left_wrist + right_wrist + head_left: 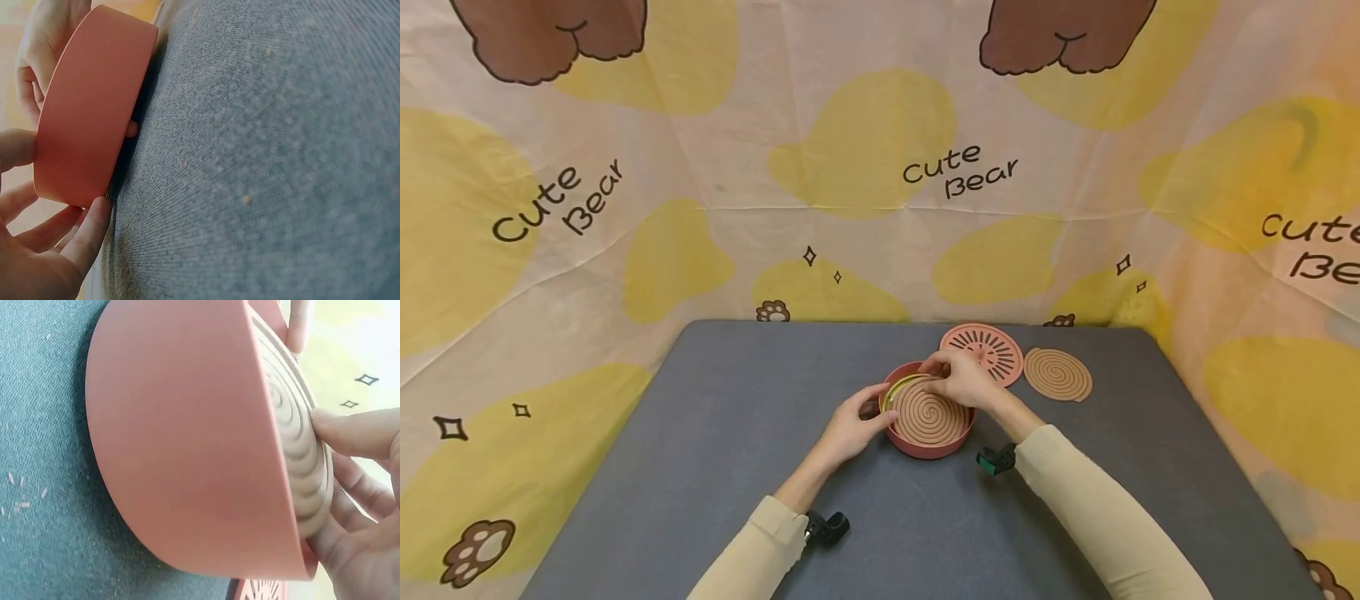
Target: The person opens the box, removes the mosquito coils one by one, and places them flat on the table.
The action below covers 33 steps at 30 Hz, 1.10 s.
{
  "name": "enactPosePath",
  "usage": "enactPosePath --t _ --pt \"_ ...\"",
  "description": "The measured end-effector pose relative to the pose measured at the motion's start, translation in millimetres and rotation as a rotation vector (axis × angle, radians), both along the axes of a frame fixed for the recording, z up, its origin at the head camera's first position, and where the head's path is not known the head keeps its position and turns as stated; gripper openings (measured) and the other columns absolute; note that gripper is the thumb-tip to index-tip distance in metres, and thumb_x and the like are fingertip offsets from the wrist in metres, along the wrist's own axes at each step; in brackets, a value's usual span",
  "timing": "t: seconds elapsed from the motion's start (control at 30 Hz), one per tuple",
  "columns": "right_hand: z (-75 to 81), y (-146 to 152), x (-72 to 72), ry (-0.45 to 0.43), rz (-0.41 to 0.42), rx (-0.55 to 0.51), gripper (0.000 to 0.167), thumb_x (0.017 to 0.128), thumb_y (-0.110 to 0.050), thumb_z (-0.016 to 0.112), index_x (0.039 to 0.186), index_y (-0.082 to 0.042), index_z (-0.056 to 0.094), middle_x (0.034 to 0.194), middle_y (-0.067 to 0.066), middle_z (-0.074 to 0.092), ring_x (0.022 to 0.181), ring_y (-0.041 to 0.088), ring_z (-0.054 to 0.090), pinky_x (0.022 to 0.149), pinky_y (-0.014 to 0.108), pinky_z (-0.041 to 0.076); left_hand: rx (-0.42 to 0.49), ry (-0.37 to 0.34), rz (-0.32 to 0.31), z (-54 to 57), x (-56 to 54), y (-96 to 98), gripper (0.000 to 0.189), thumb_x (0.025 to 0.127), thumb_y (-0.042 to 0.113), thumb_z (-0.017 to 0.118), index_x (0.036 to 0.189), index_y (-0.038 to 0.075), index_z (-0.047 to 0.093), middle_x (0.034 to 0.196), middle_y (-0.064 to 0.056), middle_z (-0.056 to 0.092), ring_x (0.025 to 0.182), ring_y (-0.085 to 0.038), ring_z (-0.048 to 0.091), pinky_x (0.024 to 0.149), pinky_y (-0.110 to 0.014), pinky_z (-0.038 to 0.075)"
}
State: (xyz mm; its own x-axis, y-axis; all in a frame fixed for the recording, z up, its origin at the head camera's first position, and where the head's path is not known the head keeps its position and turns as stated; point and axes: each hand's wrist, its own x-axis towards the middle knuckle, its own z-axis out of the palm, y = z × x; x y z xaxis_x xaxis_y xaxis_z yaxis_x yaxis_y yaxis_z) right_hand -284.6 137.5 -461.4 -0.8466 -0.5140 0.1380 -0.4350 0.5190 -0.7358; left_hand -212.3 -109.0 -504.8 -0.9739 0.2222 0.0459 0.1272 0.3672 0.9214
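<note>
A round reddish-pink box (928, 452) stands on the table with a tan mosquito coil (929, 414) at its mouth. My left hand (848, 427) holds the box by its left side, the thumb over the rim and the fingers along the outer wall (94, 112). At the far right of the rim, my right hand (958, 382) pinches the coil's edge, thumb on its face and fingers behind. The coil sits tilted in the right wrist view, its far edge raised out of the box. A yellow-green curved strip (898, 387) shows inside the left wall.
Behind the box lies a pink slotted lid (1006, 354), partly covered by my right hand. A second tan mosquito coil (1057, 374) lies flat to its right. The dark grey table (760, 400) meets a printed cloth backdrop (857, 167) at the back. Small crumbs (24, 504) dot the tabletop.
</note>
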Motion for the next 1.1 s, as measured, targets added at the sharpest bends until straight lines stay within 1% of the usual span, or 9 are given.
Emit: enactPosePath --t 0.17,0.37,0.5,0.6,0.73,0.83,0.93,1.03,1.1 --pt "0.0 5 -2.0 -0.059 0.016 -0.037 0.023 0.089 -0.010 0.080 0.111 -0.003 0.076 0.094 0.003 0.072 0.083 0.017 0.065 0.100 0.057 0.033 -0.001 0.001 -0.002 -0.3 -0.6 -0.1 0.055 0.096 0.031 0.073 0.145 0.012 0.058 0.136 -0.012 0.063 0.120 -0.030 0.062 0.096 -0.049 0.051" --pt "-0.4 8 -2.4 -0.109 0.049 -0.077 0.021 0.090 -0.011 0.079 0.110 -0.005 0.077 0.100 0.002 0.075 0.089 0.015 0.069 0.095 0.053 0.046 -0.017 -0.006 0.002 -1.1 -1.4 0.0 0.056 0.096 0.032 0.073 0.146 0.013 0.057 0.138 -0.011 0.061 0.121 -0.029 0.062 0.096 -0.048 0.052" --pt "-0.5 10 -1.8 -0.107 0.065 -0.086 0.024 0.089 -0.009 0.079 0.111 -0.003 0.075 0.103 0.005 0.075 0.098 0.021 0.070 0.117 0.063 0.012 -0.012 -0.015 0.005 -0.9 -1.2 0.2 0.056 0.096 0.032 0.074 0.146 0.014 0.057 0.136 -0.010 0.062 0.120 -0.028 0.062 0.094 -0.046 0.052" --pt "-0.6 10 -2.0 -0.108 0.068 -0.080 0.026 0.088 -0.008 0.081 0.112 -0.002 0.074 0.105 0.006 0.075 0.107 0.027 0.068 0.112 0.063 -0.020 -0.003 -0.018 0.005 -0.7 -0.9 0.4 0.056 0.095 0.031 0.074 0.145 0.014 0.057 0.136 -0.011 0.063 0.121 -0.028 0.062 0.093 -0.046 0.053" --pt "-1.0 10 -2.5 -0.118 0.061 -0.069 0.027 0.086 -0.008 0.082 0.112 -0.003 0.074 0.105 0.004 0.074 0.114 0.030 0.065 0.106 0.058 -0.031 -0.004 -0.015 0.004 -1.0 -0.8 0.3 0.056 0.095 0.032 0.074 0.145 0.014 0.057 0.137 -0.012 0.062 0.121 -0.029 0.062 0.094 -0.047 0.053" --pt "0.3 10 -2.0 -0.135 0.052 -0.072 0.026 0.087 -0.008 0.081 0.111 -0.005 0.074 0.105 0.002 0.074 0.115 0.029 0.064 0.109 0.060 -0.028 -0.014 -0.015 0.002 -1.6 -1.1 0.3 0.057 0.095 0.033 0.074 0.145 0.014 0.057 0.137 -0.011 0.062 0.121 -0.028 0.062 0.094 -0.046 0.053" --pt "3.8 10 -0.1 -0.162 0.042 -0.098 0.023 0.088 -0.008 0.080 0.110 -0.005 0.075 0.104 0.005 0.072 0.109 0.029 0.064 0.120 0.058 0.008 -0.019 -0.016 0.004 -1.5 -1.3 0.4 0.056 0.095 0.033 0.074 0.146 0.014 0.057 0.137 -0.011 0.062 0.121 -0.028 0.061 0.093 -0.045 0.053" --pt "6.8 12 2.0 -0.179 0.031 -0.130 0.023 0.089 -0.009 0.080 0.111 -0.003 0.075 0.105 0.008 0.071 0.100 0.028 0.065 0.096 0.048 0.048 -0.016 -0.026 0.009 -1.2 -1.1 0.7 0.056 0.095 0.034 0.074 0.146 0.015 0.057 0.137 -0.010 0.062 0.121 -0.028 0.061 0.093 -0.045 0.053" --pt "7.4 13 2.7 -0.178 0.022 -0.146 0.024 0.089 -0.009 0.080 0.111 -0.003 0.075 0.107 0.011 0.070 0.095 0.027 0.066 0.080 0.041 0.055 -0.013 -0.027 0.013 -1.0 -0.5 0.9 0.057 0.095 0.034 0.074 0.145 0.015 0.057 0.136 -0.011 0.062 0.121 -0.028 0.061 0.093 -0.046 0.053"
